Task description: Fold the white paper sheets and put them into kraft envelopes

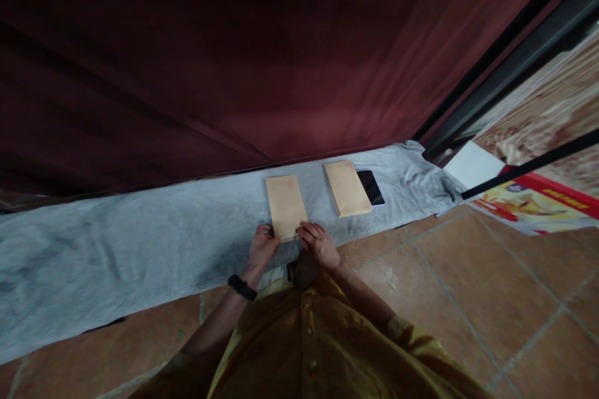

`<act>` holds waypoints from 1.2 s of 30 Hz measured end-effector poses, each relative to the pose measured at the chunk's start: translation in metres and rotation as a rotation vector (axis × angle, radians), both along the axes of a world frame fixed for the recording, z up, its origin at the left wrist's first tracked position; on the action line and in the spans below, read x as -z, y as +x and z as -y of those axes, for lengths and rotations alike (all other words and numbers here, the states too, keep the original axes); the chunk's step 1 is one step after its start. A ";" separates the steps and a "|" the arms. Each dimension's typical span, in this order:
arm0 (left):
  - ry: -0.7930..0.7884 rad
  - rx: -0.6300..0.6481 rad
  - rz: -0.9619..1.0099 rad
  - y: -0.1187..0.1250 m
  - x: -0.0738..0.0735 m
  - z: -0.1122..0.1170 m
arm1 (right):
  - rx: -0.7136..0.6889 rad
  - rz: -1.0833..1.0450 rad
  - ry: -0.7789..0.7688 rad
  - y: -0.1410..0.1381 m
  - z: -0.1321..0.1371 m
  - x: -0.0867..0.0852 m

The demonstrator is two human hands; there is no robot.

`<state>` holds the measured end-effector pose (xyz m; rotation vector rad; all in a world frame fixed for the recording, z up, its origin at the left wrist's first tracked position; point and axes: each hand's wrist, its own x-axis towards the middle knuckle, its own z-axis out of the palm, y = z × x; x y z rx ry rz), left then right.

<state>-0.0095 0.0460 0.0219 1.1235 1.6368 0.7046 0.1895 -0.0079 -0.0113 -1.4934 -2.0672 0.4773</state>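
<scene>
A tan paper envelope (286,202) with a faint red mark near its far right corner lies in front of me on the grey cloth (154,224). My left hand (263,248) pinches its near left corner between thumb and fingers. At the near right corner, my right hand (320,245) has its fingers bent over the edge, gripping it; the thumb is partly hidden. A thicker stack of similar envelopes (347,188) rests farther right. It partly covers a dark phone or tablet (371,187).
The cloth covers a long narrow bench along a dark red curtain (290,75). Tiled floor (449,287) lies on my side of it. To the right stand a dark metal frame (505,68) and a red and yellow printed board (538,202).
</scene>
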 end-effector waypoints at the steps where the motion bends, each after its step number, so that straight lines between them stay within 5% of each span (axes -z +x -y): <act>1: 0.050 0.013 -0.047 -0.003 -0.002 0.003 | -0.003 0.004 0.000 0.001 0.000 0.001; 4: 0.238 0.105 -0.162 -0.009 -0.003 0.014 | -0.001 0.004 -0.009 0.003 0.000 0.003; 9: 0.537 0.515 -0.402 -0.012 0.006 0.019 | 0.057 -0.059 -0.038 0.004 -0.006 0.002; 31: 0.544 0.448 -0.653 -0.001 0.009 0.011 | 0.256 0.101 -0.020 -0.012 -0.021 0.002; 36: 0.623 0.641 -0.567 0.001 0.013 0.023 | 0.282 0.104 -0.001 -0.014 -0.021 0.005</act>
